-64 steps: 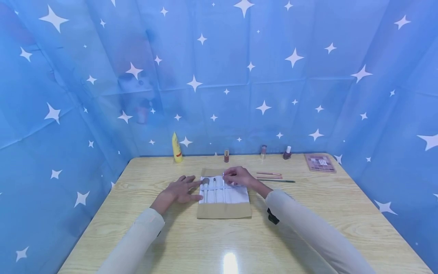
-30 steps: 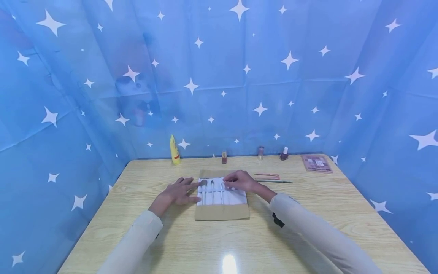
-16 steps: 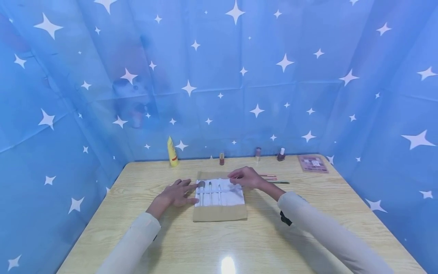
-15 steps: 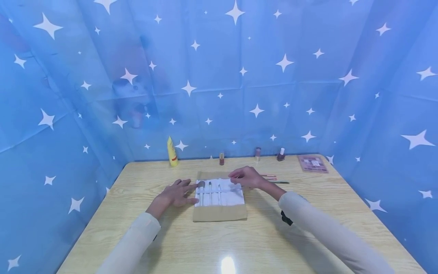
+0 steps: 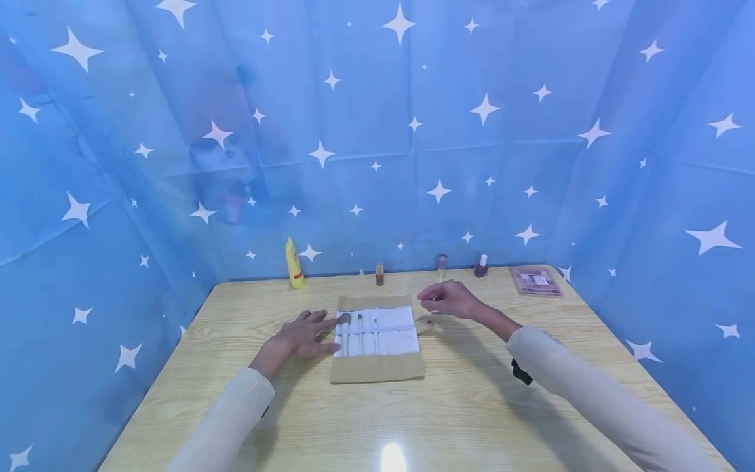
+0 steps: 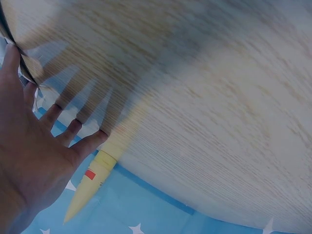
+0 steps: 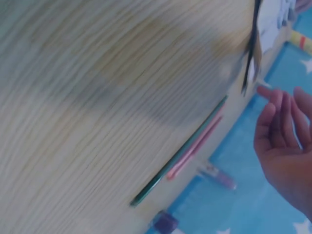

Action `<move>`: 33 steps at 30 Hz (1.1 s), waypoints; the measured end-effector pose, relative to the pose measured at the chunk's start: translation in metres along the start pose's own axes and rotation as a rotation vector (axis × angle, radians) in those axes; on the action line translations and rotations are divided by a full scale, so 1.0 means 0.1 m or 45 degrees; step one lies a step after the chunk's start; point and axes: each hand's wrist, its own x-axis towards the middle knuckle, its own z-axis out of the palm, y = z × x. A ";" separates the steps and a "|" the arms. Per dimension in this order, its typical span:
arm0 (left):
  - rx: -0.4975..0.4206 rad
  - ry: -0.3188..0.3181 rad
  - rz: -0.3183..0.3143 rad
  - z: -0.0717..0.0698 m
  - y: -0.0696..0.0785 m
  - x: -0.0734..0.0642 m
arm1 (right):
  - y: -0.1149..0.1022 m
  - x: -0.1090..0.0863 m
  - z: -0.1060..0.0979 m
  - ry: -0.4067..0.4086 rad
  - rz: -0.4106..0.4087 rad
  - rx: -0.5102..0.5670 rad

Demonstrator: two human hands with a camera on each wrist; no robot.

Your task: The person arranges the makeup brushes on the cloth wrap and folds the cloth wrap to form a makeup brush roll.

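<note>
A tan brush roll (image 5: 377, 369) lies unrolled on the table, its white inner pockets facing up. Three pale-handled makeup brushes stand in the pockets: a large fluffy brush (image 5: 345, 321), a small dark-tipped brush (image 5: 360, 328) and a thin brush (image 5: 376, 334). At the roll's left edge rests my left hand (image 5: 302, 334), fingers spread, index and thumb on the border. My right hand (image 5: 453, 300) hovers beyond the roll's right side, fingers loosely bent, with nothing visible between them. Under it a tan tab (image 5: 425, 324) sticks out from the roll.
Below the right hand lie a dark green pencil (image 7: 178, 153) and pink pencils (image 7: 195, 147). Along the back edge stand a yellow tube (image 5: 294, 265), a small brown bottle (image 5: 380, 275), a lip gloss tube (image 5: 442, 263) and dark nail polish (image 5: 481, 267). A palette (image 5: 535, 282) lies back right.
My right hand has left the thin brush in its pocket, then moved rightward off the roll, uncovering the tab. My left hand stays at the roll's left edge. The head view has shifted slightly.
</note>
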 end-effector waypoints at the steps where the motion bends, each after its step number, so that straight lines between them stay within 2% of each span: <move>1: -0.001 0.002 0.001 0.00 0.00 0.00 | 0.02 -0.02 -0.03 0.003 0.003 -0.002; 9: -0.009 0.006 0.006 -0.01 -0.01 -0.01 | 0.19 -0.17 -0.31 0.029 0.031 -0.012; 17: -0.010 -0.005 0.014 -0.01 0.00 -0.01 | 0.40 -0.40 -0.58 0.081 0.089 -0.126; 24: -0.021 -0.018 0.001 -0.03 -0.01 -0.01 | 0.61 -0.56 -0.68 0.078 0.123 -0.182; 33: -0.039 -0.013 0.018 -0.03 0.00 -0.01 | 0.80 -0.71 -0.71 0.081 0.187 -0.162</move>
